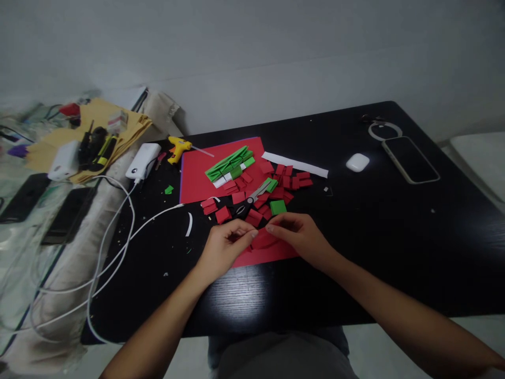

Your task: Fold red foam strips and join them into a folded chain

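Observation:
My left hand (225, 245) and my right hand (299, 233) meet over a red paper piece (263, 247) lying near the front of the black table (394, 237). Both hands pinch its upper edge with fingers pressed together. Just beyond the hands lie several small folded red paper pieces (290, 179), a green folded piece (278, 207) and scissors (250, 201). Farther back a large red sheet (197, 173) carries a bundle of green folded strips (231, 163).
A yellow glue gun (178, 148) and a white power bank (142, 160) with white cables (118, 247) sit at the left. A white paper strip (295, 163), an earbud case (357, 162) and a phone (410, 159) lie at the right. Clutter fills the left side.

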Demonstrator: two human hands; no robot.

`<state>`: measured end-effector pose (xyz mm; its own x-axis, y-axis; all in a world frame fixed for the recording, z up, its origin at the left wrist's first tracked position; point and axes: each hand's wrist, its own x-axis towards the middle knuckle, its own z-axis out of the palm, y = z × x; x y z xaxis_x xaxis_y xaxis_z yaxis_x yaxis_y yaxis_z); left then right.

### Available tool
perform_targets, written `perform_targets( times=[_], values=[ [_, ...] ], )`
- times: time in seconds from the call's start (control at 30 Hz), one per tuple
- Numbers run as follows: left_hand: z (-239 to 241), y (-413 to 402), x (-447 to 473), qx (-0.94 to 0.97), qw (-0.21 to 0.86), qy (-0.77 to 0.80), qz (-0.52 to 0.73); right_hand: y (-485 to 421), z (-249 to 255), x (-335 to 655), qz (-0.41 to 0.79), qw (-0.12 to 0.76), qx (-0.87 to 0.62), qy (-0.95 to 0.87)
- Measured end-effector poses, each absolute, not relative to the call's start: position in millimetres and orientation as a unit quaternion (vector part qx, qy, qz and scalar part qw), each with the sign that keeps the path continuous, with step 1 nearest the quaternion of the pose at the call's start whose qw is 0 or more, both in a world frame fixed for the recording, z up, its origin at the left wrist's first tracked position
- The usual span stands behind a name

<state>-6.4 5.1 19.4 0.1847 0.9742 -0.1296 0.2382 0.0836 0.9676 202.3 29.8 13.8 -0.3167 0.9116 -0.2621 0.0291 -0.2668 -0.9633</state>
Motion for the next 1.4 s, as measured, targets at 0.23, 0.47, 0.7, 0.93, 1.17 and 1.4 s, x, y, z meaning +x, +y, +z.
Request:
perform_targets(
  times=[0.23, 0.47, 0.7, 0.93, 1.17, 1.4],
  values=[
    [19.4, 5.8, -6.6, 0.567, 0.51, 0.533, 0.368, 30.3, 11.4, 201.2, 0.639, 0.374, -0.476, -0.474],
    [16.4, 2.1, -3.2, 0.581, 0.523, 0.519, 0.346, 26.3, 12.5, 198.8, 0.624, 0.336, -0.467, -0.529],
    [20.4, 5.2, -6.1, 0.584, 0.49, 0.533, 0.368, 31.3, 12.2, 202.7, 0.64, 0.374, -0.498, -0.45],
    [13.4, 1.7, -3.4, 0.593, 0.51, 0.516, 0.349, 24.1, 9.8, 196.0, 0.64, 0.331, -0.482, -0.498],
    [18.5, 3.2, -5.2, 0.586, 0.514, 0.519, 0.351, 25.7, 11.0, 198.6, 0.647, 0.35, -0.481, -0.477],
    [14.4, 4.6, -4.5, 0.584, 0.509, 0.524, 0.354, 25.9, 9.5, 197.2, 0.64, 0.352, -0.48, -0.486]
  ],
)
